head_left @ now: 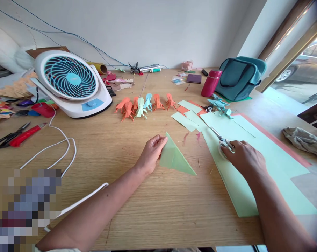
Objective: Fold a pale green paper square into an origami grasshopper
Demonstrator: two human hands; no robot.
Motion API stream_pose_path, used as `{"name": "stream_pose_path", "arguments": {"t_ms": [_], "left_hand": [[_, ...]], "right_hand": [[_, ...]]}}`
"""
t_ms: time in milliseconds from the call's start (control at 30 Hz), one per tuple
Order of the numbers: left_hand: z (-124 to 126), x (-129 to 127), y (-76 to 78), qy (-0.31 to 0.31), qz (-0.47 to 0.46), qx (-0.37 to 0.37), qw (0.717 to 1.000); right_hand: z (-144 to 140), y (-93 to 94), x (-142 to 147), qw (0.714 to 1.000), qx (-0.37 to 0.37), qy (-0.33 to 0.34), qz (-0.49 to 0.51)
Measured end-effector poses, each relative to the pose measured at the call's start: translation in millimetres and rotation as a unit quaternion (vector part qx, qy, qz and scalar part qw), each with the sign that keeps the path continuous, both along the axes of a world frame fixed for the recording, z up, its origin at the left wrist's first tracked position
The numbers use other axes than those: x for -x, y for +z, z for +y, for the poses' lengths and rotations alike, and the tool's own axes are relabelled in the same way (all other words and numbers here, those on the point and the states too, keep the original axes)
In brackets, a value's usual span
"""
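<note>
Pinched between the thumb and fingers of my left hand is a folded piece of light green paper, a triangle whose long tip points down and right above the table. My right hand is on a pair of scissors with pale handles, its fingers at the handle loops. The scissors lie over large light green sheets, blades pointing up and left. Smaller cut pieces of green paper and orange paper lie past the blades.
Several folded paper figures stand mid-table. A desk fan with a white cord is at left, near red-handled cutters. Blue folded figures, a pink bottle and a teal bag stand at the back right. A cloth lies at right.
</note>
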State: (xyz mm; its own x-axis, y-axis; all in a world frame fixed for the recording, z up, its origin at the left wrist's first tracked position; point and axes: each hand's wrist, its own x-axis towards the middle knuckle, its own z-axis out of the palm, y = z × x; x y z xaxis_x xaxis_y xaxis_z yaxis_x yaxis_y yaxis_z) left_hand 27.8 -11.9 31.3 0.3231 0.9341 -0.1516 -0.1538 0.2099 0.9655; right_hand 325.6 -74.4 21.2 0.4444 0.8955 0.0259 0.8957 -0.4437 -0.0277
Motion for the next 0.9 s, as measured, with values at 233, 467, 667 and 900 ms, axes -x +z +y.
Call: {"name": "stream_pose_path", "arguments": {"t_ms": [233, 467, 667, 900], "left_hand": [[7, -1, -11.5, 0.03, -0.05, 0.048, 0.997], [8, -1, -15.4, 0.028, -0.048, 0.056, 0.997], [5, -4, -15.0, 0.028, -0.006, 0.059, 0.998], [0, -5, -17.9, -0.036, 0.052, 0.038, 0.997]], "right_hand": [[-1, -2.8, -3, 1.0, -0.027, 0.002, -0.006], [-11, 8.4, 49, 0.925, -0.235, 0.227, 0.195], [-22, 13.7, 94, 0.817, -0.203, 0.442, 0.31], [-26, 8.5, 100, 0.802, -0.216, 0.494, 0.257]]}}
